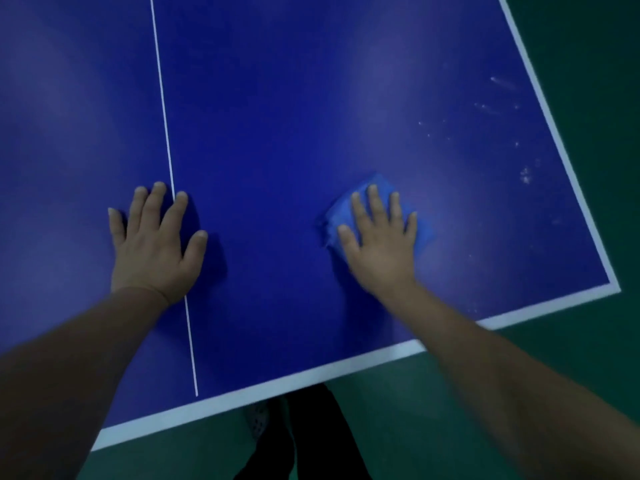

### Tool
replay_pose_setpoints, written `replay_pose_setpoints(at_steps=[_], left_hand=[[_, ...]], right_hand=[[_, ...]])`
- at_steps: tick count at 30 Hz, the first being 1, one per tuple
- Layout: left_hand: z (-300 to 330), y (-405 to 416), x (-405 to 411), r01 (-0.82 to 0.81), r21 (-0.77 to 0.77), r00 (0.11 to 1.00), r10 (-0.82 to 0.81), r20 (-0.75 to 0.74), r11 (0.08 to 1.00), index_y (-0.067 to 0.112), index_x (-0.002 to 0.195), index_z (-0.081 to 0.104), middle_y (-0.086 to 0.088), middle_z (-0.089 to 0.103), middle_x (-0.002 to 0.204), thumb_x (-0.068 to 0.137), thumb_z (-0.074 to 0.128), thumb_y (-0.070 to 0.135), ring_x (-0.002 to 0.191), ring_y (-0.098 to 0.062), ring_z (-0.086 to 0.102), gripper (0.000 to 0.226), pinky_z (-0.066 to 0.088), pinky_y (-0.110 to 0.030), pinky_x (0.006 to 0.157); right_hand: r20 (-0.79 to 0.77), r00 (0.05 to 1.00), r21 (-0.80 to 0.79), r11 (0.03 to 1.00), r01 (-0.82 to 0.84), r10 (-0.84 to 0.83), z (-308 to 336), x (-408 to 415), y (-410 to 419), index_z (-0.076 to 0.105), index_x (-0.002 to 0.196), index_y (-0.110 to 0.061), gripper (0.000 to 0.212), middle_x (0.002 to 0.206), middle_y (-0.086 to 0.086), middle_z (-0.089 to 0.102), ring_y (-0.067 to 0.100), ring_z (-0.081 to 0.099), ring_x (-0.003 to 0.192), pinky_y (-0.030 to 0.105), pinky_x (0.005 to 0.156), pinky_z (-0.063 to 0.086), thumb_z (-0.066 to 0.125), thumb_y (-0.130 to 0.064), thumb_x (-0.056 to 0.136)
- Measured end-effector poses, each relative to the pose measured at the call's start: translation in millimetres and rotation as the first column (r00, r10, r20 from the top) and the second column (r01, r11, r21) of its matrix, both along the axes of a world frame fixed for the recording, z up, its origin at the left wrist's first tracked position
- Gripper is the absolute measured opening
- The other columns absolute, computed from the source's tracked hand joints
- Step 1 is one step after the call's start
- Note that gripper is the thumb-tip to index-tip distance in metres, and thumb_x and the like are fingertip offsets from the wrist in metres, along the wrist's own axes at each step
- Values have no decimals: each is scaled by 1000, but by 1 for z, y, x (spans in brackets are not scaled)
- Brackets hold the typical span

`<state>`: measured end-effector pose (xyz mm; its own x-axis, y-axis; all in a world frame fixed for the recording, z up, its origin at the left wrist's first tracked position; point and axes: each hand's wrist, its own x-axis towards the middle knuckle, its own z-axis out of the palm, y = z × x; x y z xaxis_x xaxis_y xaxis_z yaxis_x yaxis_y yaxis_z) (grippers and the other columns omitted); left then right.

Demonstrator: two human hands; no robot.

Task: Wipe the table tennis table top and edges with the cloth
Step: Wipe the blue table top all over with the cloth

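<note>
right hand (379, 244) presses flat, fingers spread, on the soft, light folded blue cloth (375, 188); left hand (156, 244) flat, bracing on smooth blue table (277, 116)

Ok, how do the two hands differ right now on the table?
The right hand presses flat on the blue cloth, while the left hand rests bare on the table. The left hand lies across the thin white centre line; the right hand lies nearer the white-edged corner and the pale smudges. Both have their fingers spread and straight, palms down.
</note>
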<state>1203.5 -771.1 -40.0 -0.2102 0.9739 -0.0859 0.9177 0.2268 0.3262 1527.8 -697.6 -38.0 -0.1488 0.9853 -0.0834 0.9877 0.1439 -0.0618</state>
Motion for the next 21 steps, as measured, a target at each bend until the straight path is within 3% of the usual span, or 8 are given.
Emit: replay_pose_setpoints(at_steps=[4,6,8,10,13,15,18,21], left_hand=[[3,-4,-4,25,-3,998,-25,58,1000,12,158,27,-13,8,168,93,20,61,156,-26,-5,82,-11,-54,122],[7,-20,5,12,28,998,-14,60,1000,11,157,28,-14,5,168,95,25,54,156,-26,-7,76,-9,-56,122],[8,-52,26,-18,50,998,15,64,999,10,155,31,-15,7,168,96,29,47,156,-27,-5,70,-7,-58,122],[5,-90,53,26,42,998,-28,52,999,10,155,33,-15,10,167,96,29,47,156,-27,-2,69,-5,-58,123],[-4,-118,75,151,1,988,-151,-26,989,11,156,32,-12,15,167,98,26,49,156,-26,1,69,-3,-57,123],[-5,-115,75,148,-21,988,-148,-35,989,11,156,32,-13,18,166,99,26,48,156,-26,2,68,-3,-56,124],[-3,-113,76,149,-31,987,-151,-52,988,12,155,33,-13,21,165,98,27,46,156,-28,3,67,-2,-57,124],[-2,-113,78,138,-27,989,-140,-51,990,12,154,35,-13,22,164,98,28,44,156,-29,5,66,-1,-57,124]], right_hand=[[-52,947,-4,949,-316,316,-3,-15,-105,37,155,-33,61,166,-4,25,31,18,154,62,120,14,28,-61,101],[-45,938,-14,939,-345,344,-4,11,-104,42,152,-32,60,163,-3,32,32,25,152,63,117,20,34,-60,99],[8,985,-10,985,-172,172,-3,51,-80,39,153,-32,65,164,-2,31,33,26,151,64,117,22,31,-62,96],[55,995,-92,992,92,-87,3,99,-54,22,159,-35,70,169,-5,14,30,11,155,61,121,11,17,-66,96],[15,922,-110,916,385,-386,11,124,-40,10,161,-34,69,170,-6,1,28,-2,156,61,122,3,11,-66,99],[5,893,-81,890,448,-449,6,90,-50,12,162,-32,66,170,-4,2,31,0,156,63,121,4,16,-61,102],[-23,992,-15,992,125,-125,-1,19,-107,28,158,-30,64,168,-1,19,35,14,154,63,120,9,27,-57,101],[-33,952,-30,951,-306,305,-5,20,-150,35,154,-33,61,164,-2,29,33,22,152,62,119,15,36,-59,99]])
